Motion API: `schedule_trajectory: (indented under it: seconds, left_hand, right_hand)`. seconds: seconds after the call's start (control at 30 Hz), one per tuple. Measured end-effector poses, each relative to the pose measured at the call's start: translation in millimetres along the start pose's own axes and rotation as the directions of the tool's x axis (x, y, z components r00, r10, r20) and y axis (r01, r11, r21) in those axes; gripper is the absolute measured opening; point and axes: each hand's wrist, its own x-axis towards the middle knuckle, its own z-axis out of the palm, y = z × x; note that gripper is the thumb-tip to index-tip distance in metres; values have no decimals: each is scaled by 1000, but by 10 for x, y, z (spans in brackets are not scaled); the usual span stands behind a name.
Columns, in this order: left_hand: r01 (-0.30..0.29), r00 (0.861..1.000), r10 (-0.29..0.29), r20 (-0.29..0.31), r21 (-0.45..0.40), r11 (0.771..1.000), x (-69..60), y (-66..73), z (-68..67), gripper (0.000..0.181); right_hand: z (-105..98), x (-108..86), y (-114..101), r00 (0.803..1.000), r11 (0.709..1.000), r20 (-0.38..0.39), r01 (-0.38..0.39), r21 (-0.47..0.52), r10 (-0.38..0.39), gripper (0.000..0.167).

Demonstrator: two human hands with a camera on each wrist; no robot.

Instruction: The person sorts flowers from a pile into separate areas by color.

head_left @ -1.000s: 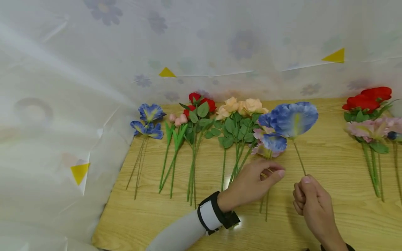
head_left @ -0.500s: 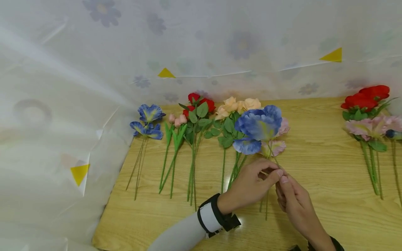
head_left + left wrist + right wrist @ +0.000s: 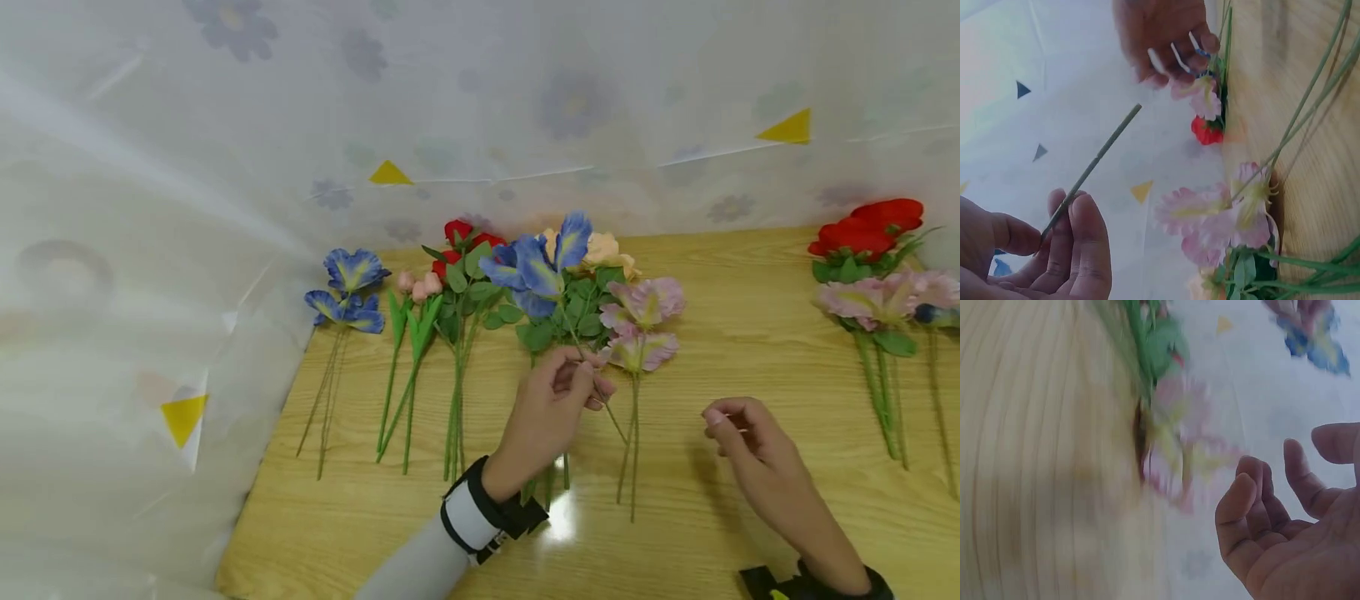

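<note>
My left hand (image 3: 547, 417) pinches the thin stem of a blue artificial iris (image 3: 536, 275) between thumb and fingers, its bloom tilted up to the left over the peach roses (image 3: 603, 250). In the left wrist view the stem (image 3: 1100, 153) sticks out past the fingertips. My right hand (image 3: 765, 475) is held over the table with loosely bent fingers and nothing in them. Between the hands lie two pink irises (image 3: 645, 325) on the table. The right wrist view shows the right hand (image 3: 1297, 531) empty, with pink petals blurred behind it.
On the wooden table (image 3: 360, 533) lie blue irises (image 3: 348, 287), pink tulips (image 3: 420, 287) and red roses (image 3: 450, 258) to the left. More red flowers (image 3: 866, 233) and pink blooms (image 3: 870, 300) lie at the far right. A white patterned sheet (image 3: 465, 92) hangs behind.
The blue iris has passed from my right hand to my left and moved left. My right hand has let go and drawn back to the right.
</note>
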Motion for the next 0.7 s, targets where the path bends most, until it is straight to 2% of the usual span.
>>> schedule_trajectory:
  seconds: [0.1,0.23,0.3,0.4,0.43,0.47,0.53,0.57,0.63,0.7]
  left_hand:
    - [-19,999,19,-32,7,1000,9,-26,-125,22]
    - [-25,996,29,-89,37,999,-10,-84,-350,23]
    - [-17,991,22,-135,41,999,-37,-105,-481,24]
    - [-3,978,13,-208,44,999,-100,-152,-696,25]
    - [12,970,-1,-242,47,999,-129,-149,-762,25]
    - [28,961,-11,-275,58,998,-162,-137,-827,24]
    - [47,941,-17,-338,82,996,-237,-165,-980,23]
    - [58,928,-16,-371,101,993,-279,-193,-1063,23]
    - [90,895,-15,-445,148,985,-370,-248,-1225,23]
    - [124,865,-7,-502,200,972,-463,-348,-1411,24]
  right_hand:
    - [-286,-19,217,996,994,-40,-83,-71,80,26]
    - [-623,-52,518,982,966,-88,-182,-182,169,35]
    - [-742,-84,673,972,958,-159,-203,-205,172,33]
    - [-874,-143,957,941,945,-299,-232,-233,157,24]
    - [-909,-167,1113,929,944,-345,-228,-240,136,17]
    - [-937,-185,1262,917,941,-379,-231,-246,126,18]
    - [-959,-199,1316,908,930,-398,-248,-271,126,21]
    - [-967,-200,1330,911,923,-393,-254,-288,127,23]
    - [-980,-182,1265,926,903,-344,-275,-329,157,33]
    - [-976,-165,1073,937,871,-281,-307,-384,206,44]
